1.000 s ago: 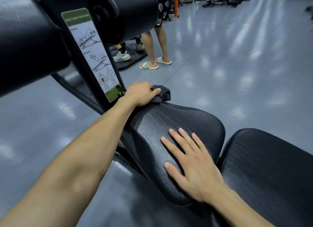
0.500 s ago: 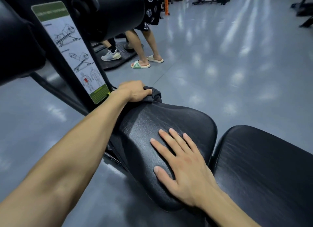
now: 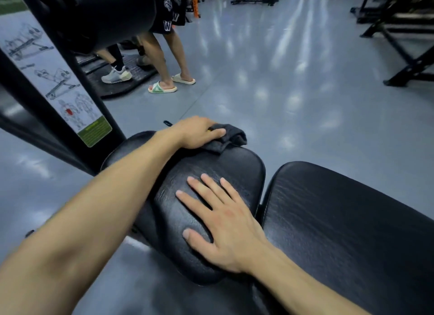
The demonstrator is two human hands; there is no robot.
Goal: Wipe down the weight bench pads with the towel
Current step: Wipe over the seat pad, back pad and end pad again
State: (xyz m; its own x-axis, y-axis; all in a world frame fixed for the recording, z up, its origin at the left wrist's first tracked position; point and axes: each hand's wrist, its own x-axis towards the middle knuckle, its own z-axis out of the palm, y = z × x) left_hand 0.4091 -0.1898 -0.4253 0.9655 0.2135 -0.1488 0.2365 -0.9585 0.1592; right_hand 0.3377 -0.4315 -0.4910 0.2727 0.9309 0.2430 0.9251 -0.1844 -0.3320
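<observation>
1. Dark grey towel (image 3: 229,137), bunched, lying at the far edge of the small black seat pad (image 3: 211,169).
2. Pinned there under the left hand (image 3: 198,132), fingers curled over it, gripping the cloth.
3. Right hand (image 3: 225,223) flat on the same pad's near half, fingers spread, holding nothing.
4. Larger back pad (image 3: 347,220) just right, apart by a narrow gap.
5. Instruction label (image 3: 54,79) on the frame at far left, blurred, perhaps exercise diagrams.

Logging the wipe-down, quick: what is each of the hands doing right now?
Left hand: closed on the dark towel, at the seat pad's far edge.
Right hand: open, flat on that pad, holding nothing.
</observation>
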